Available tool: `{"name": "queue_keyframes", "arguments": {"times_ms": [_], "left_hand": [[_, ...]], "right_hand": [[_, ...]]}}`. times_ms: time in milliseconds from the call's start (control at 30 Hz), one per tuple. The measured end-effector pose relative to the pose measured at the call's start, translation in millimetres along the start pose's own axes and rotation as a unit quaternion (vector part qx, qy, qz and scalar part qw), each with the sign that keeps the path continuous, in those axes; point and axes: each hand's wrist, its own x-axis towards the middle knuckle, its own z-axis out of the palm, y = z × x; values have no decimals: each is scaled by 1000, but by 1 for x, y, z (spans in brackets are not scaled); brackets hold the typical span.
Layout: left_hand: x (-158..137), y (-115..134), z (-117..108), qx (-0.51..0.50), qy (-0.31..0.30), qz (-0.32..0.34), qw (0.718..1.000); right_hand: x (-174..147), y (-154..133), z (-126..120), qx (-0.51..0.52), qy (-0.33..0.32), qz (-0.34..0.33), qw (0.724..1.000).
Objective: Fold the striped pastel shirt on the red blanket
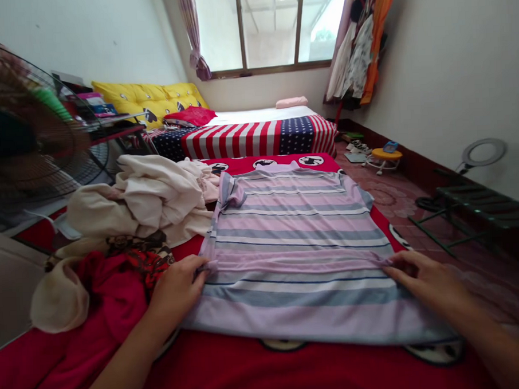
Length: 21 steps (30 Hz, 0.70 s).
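A striped T-shirt (295, 221) in pink, grey and white lies spread on a red patterned cover (232, 367), its collar at the far end. My left hand (179, 284) pinches the shirt's left edge in its lower part. On the opposite edge, at about the same height, my right hand (417, 271) pinches the fabric between thumb and fingers. A raised pink fold runs across the shirt from one hand to the other. The left sleeve is bunched up; the right one lies out to the side.
Crumpled cream cloth (156, 193) and a dark pink garment (113, 292) lie heaped at the left. A fan (28, 124) stands beyond them. On the right floor are a green folding stool (479, 205) and a small yellow stool (384, 154). A bed (248, 137) stands under the window.
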Motion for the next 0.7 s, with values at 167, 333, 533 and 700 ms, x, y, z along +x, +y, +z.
{"name": "queue_keyframes", "arguments": {"times_ms": [167,333,533,700], "left_hand": [[13,-15,0,-208,84,-82,971],[20,-21,8,-155,127,-68,977],[21,-14,0,-73,138,-56,986],[24,-8,-9,-47,154,-62,985]], "right_hand": [[-1,12,-7,3,38,85,996],[-4,7,-11,-48,66,48,996],[-1,-62,0,-19,75,-165,983],[-4,-133,44,54,-159,-246,955]]}}
